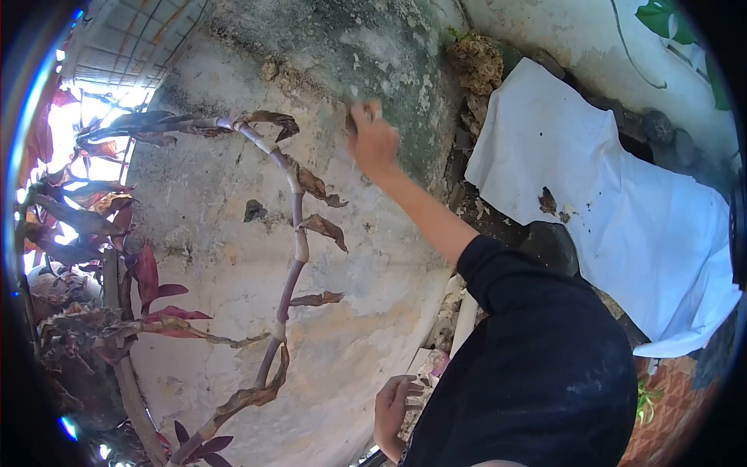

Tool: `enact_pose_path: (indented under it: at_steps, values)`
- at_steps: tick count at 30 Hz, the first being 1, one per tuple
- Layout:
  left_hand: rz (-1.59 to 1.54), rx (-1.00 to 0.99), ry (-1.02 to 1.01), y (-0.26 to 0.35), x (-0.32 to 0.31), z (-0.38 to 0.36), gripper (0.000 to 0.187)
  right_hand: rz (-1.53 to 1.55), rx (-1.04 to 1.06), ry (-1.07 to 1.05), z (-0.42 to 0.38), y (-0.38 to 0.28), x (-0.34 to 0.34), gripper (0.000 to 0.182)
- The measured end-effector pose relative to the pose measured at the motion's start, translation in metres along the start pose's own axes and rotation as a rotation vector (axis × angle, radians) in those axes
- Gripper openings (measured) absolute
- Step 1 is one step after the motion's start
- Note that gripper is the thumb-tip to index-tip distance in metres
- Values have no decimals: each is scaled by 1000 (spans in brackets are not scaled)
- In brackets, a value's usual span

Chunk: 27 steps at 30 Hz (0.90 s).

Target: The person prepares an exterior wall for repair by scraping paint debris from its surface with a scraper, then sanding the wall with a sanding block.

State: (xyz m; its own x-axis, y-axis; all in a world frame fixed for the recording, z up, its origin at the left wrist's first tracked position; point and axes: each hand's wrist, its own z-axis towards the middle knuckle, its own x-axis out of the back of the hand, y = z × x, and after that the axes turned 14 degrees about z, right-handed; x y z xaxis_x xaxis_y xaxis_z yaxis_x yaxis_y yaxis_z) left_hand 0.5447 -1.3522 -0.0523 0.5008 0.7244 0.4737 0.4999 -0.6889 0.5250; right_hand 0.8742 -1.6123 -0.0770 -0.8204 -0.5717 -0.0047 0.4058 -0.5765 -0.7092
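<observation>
My right hand is raised against the stained, peeling wall, fingers closed on a small object with a dark edge, mostly hidden and blurred. Greenish-black patches and flaking paint surround it. Down at the lower middle, my left hand hangs by the wall's base, fingers loosely bent and apart, with nothing visible in it. A long jointed plant stem with withered brown leaves crosses in front of the wall, left of my right hand.
A white cloth with dirt flakes covers dark rocks on the right. Porous stone sits at the wall corner. Purple-leaved plants crowd the left side, below wire mesh. A pale pipe runs along the wall's foot.
</observation>
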Motion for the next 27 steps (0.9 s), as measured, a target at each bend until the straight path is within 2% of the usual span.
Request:
enact_pose_path:
  at_steps: [2, 3, 5, 7, 9, 12, 14, 17, 21, 24, 26, 27]
  values:
    - [7, 4, 24, 1, -2, 0, 25, -100, -242, 202, 48, -7, -3, 40]
    - [22, -9, 47, 3, -2, 1, 24, -108, -244, 206, 61, -11, 9, 40]
    - [25, -17, 36, 5, -1, 4, 25, -179, -335, -47, 85, -17, 27, 31]
    - [15, -14, 25, 7, -3, 8, 25, -102, -276, -55, 84, 2, 43, 32]
    - [38, -13, -29, 12, -6, 16, 25, -31, -224, -66, 71, 19, 59, 34]
    - [76, -43, -63, 16, -10, 25, 25, 60, -308, -11, 26, 21, 72, 36]
    - [85, -47, -72, 19, -12, 26, 25, 239, -519, 82, -10, 14, 74, 31]
    - [97, -59, -72, 16, -14, 27, 25, 302, -576, 88, -55, 4, 64, 21]
    - [64, -46, -48, 5, -15, 24, 25, 448, -505, 54, -73, -17, 50, 23]
    - [22, -20, -13, 0, -16, 17, 24, 356, -410, 38, -74, -23, 38, 21]
    - [4, -7, 5, -3, -17, 14, 24, 269, -278, 107, -71, -29, 33, 33]
    - [-11, 3, 19, -3, -17, 12, 24, 270, -279, 104, -69, -30, 28, 33]
